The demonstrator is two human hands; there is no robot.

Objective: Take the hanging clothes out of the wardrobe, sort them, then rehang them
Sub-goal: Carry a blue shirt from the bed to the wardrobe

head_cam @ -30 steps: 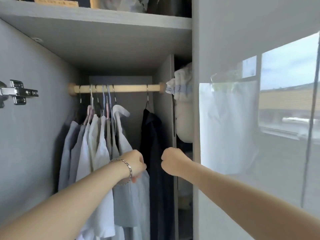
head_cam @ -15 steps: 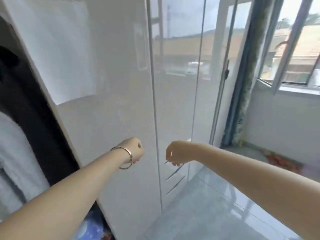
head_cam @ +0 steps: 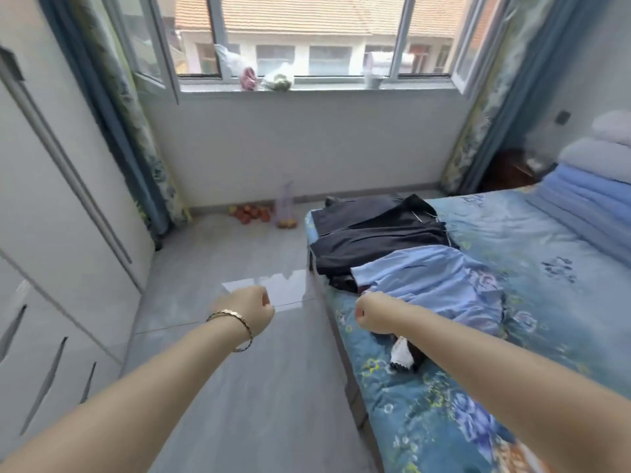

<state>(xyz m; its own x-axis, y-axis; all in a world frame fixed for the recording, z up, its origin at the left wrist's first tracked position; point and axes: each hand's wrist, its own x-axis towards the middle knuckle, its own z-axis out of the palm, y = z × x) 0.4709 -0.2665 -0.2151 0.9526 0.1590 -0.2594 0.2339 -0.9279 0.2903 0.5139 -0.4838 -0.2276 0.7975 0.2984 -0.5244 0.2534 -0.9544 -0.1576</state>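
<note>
Facing the bed, we hold both arms out in front of us with the fingers of the left hand and the right hand curled into loose fists that hold nothing. What we must sort lies on the left edge of the bed at about one o'clock: dark garments spread flat, and a light blue shirt lapped over their near edge, just beyond the right hand. The wardrobe stands at nine o'clock, and the part we see shows only closed fronts. We judge that the sorting is the step in hand. To do it well we should uncurl both hands first, take the light blue shirt by its shoulders since it lies on top, and lift it clear before we touch the dark layers, so nothing drags off the edge onto the floor. Laying like with like in separate heaps, collars all one way, should make rehanging easy. A small black and white item lies at about four o'clock beneath the right forearm; we cannot tell what it is.
</note>
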